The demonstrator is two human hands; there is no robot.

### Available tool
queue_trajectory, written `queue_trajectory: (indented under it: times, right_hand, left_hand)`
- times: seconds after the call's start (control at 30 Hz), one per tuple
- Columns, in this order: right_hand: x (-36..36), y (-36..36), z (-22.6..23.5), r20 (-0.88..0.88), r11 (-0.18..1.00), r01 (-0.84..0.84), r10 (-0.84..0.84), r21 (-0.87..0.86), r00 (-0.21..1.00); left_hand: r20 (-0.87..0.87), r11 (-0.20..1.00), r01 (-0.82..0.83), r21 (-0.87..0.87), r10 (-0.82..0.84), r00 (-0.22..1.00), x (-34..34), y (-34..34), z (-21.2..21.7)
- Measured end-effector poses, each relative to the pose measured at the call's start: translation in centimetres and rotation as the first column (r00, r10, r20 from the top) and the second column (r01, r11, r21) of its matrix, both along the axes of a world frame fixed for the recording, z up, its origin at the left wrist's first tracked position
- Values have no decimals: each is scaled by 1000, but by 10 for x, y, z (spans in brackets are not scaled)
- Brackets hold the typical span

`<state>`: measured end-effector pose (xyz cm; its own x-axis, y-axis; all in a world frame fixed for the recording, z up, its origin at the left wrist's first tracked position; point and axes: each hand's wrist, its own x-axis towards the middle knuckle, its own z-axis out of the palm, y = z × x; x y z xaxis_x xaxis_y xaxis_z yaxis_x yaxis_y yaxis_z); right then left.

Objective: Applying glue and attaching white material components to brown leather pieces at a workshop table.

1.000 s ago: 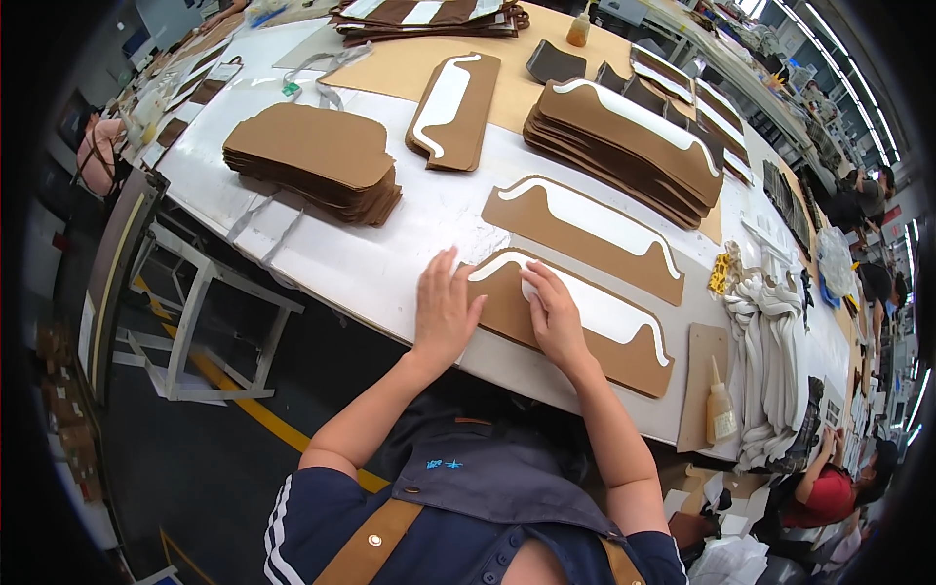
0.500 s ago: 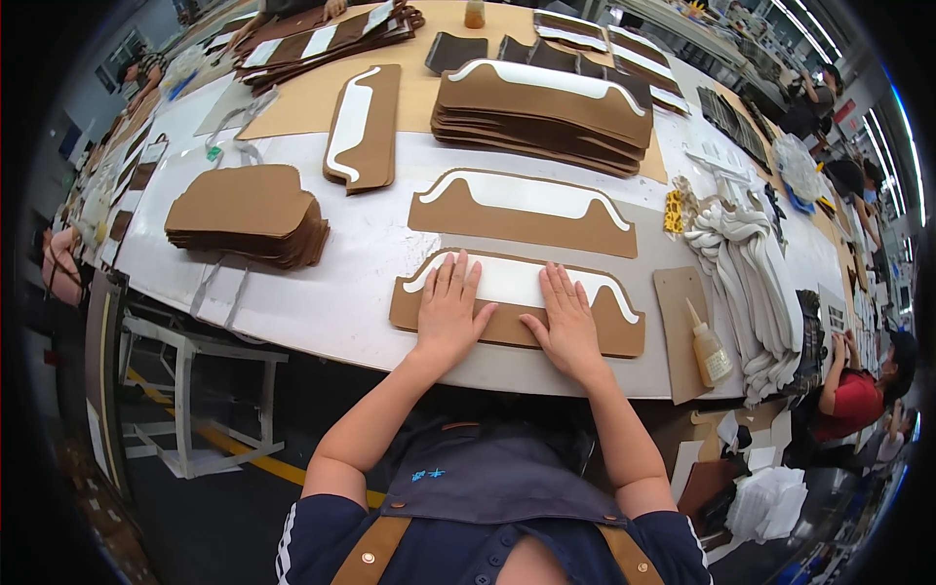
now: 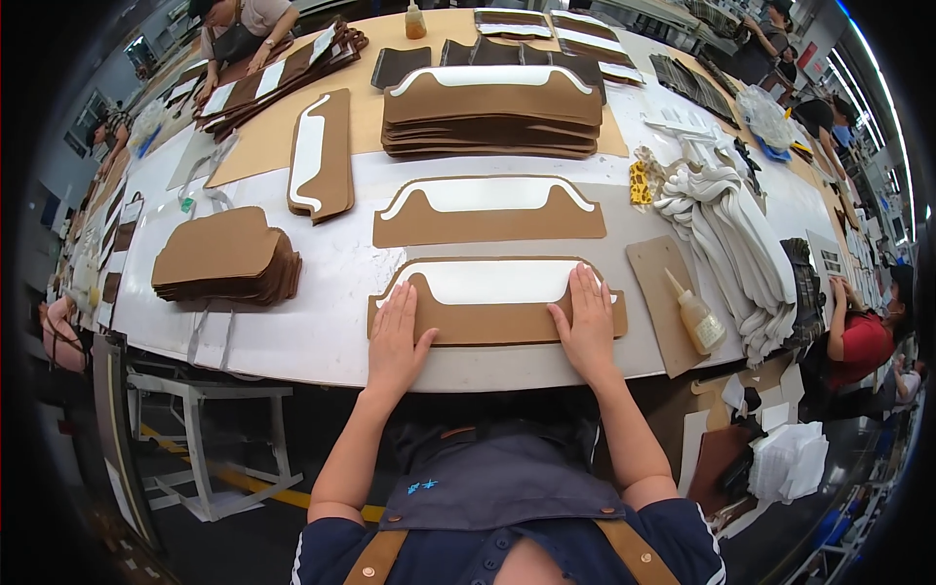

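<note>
Flat on the table before me lies a brown leather-like panel point(image 3: 492, 326) with a white shaped backing piece point(image 3: 492, 283) along its upper part. My left hand point(image 3: 393, 339) rests on its left end, open, with the fingers over the white piece's left tail. On the right end lies my right hand point(image 3: 589, 317), also open, fingers stretched across the white piece's right end. Neither hand grips anything. Just beyond is a second brown panel point(image 3: 487, 230), bearing a similar white piece.
Farther back stands a stack of brown panels point(image 3: 487, 138), with a single panel point(image 3: 336, 161) left of it. Another brown stack point(image 3: 210, 258) sits at left. At right, a glue bottle point(image 3: 700, 322) lies on a board point(image 3: 655, 283) beside bundled white strips point(image 3: 726, 234). A co-worker point(image 3: 244, 34) leans over the far left.
My hands have moved apart, from the panel's middle out toward its two ends, staying flat on it. The whole view has shifted a little, bringing the far-left co-worker more into sight.
</note>
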<state>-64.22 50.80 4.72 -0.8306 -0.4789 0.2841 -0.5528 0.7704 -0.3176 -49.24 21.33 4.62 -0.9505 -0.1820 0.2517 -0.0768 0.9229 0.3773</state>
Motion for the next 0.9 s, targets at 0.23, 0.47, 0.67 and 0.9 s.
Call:
queue_trajectory:
  times: [0.23,0.47,0.67,0.9]
  right_hand:
    - [16,44,1,-14,971,-10,6,-240,1000]
    - [8,37,19,-5,884,81,-94,-461,996]
    - [-35,-29,28,-110,935,-173,146,-309,983]
    - [-63,-72,15,-41,940,-297,294,-169,955]
  left_hand:
    - [-109,999,44,29,-41,993,31,-26,10]
    - [-129,974,-93,209,121,984,13,-42,6]
    - [-244,783,-249,571,451,858,4,-55,-8]
    - [-304,851,-336,404,471,828,24,-52,-19]
